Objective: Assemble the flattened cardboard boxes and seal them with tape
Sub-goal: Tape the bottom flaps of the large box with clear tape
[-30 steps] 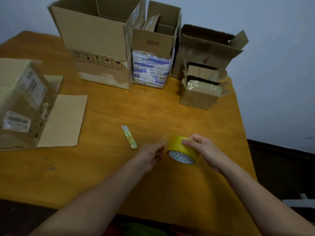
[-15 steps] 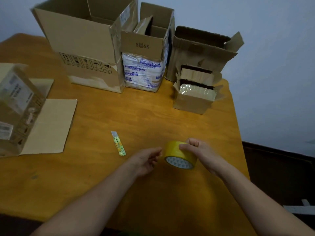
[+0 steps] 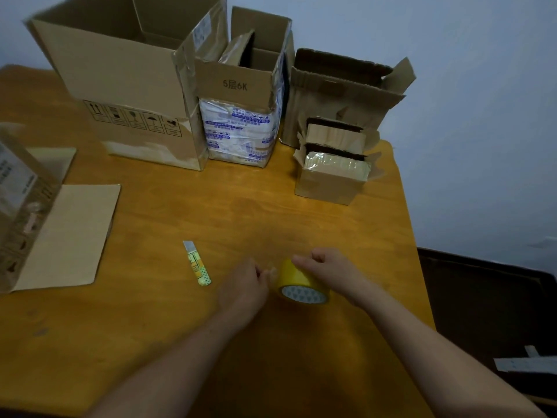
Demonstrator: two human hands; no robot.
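- Wooden worktop (image 3: 271, 206) carries erected, open-topped boxes (image 3: 120, 86) at the rear.
- Judged progress: assembly largely done, sealing not yet begun.
- Right grip (image 3: 331, 270) curls over the tape roll (image 3: 298, 279), near the front.
- Left grip (image 3: 244, 285) sits just beside the roll, fingers curled. Whether it pinches the tape end cannot be told.

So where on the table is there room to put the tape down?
The bare middle of the table, between the knife and the small taped box, is free. So is the near left corner, below the cardboard flap. The back edge is crowded: the big box and its neighbours stand side by side.
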